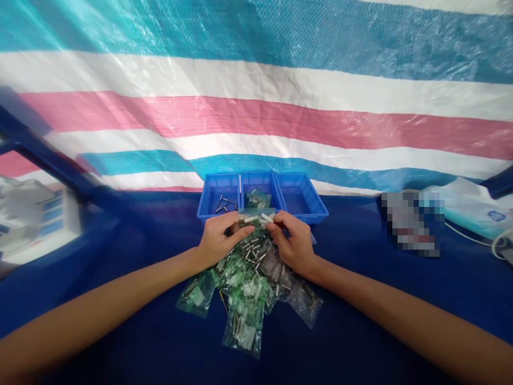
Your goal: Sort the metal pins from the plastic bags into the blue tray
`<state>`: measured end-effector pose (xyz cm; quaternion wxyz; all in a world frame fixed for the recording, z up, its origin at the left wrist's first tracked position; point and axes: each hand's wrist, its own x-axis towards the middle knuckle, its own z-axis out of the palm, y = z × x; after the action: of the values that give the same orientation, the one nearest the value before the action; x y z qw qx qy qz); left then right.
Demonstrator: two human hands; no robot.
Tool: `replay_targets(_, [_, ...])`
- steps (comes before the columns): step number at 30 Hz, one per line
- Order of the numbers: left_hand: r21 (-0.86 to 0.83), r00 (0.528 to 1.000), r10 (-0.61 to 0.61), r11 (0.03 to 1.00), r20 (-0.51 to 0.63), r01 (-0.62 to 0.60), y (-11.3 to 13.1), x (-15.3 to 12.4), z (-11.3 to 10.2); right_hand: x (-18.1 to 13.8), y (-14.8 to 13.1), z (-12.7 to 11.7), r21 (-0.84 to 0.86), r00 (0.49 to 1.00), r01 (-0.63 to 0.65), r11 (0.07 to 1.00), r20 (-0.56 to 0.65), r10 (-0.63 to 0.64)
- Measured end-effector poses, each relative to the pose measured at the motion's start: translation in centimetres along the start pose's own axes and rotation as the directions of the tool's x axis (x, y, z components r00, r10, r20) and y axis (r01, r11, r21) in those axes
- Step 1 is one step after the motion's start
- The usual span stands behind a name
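Note:
Between my two hands a small clear plastic bag (256,214) with white pieces in it is held up. My left hand (223,235) pinches its left side between thumb and fingers. On the right side my right hand (294,243) grips it the same way. Below them spreads a pile of small clear and greenish plastic bags (246,289), with metal screws or pins and white pieces inside. Loose metal pins (252,251) lie on top of the pile, just under my hands. What exactly the white pieces are is too small to tell.
Three blue bins stand in a row behind my hands: the left bin (208,200) holds a few metal pins, the middle bin (276,195) a greenish bag, and the right bin (302,195) shows its floor. A white device (60,219) is far left; a blue-white plastic package (468,206) lies right.

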<state>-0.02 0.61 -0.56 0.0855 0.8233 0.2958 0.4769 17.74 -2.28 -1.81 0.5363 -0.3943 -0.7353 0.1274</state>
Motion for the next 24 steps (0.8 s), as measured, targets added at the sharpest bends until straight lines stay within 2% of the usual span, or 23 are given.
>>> replay_targets(5, [0.038, 0.999, -0.016, 0.999, -0.034, 0.018, -0.03, -0.13, -0.02, 0.16, -0.17, -0.02, 0.026, 0.999, 0.020, 0.999, 0.025, -0.021])
replay_targets(17, [0.048, 0.998, 0.047, 0.998, 0.048, -0.049, 0.07, -0.02, -0.06, 0.08, 0.35, 0.21, -0.046, 0.994, 0.051, 0.998, 0.099, -0.046])
replay_targets(24, [0.050, 0.997, 0.076, 0.996, 0.034, -0.078, 0.03, -0.02, 0.09, -0.04, 0.23, 0.23, -0.067, 0.991, 0.080, 0.995, 0.110, -0.072])
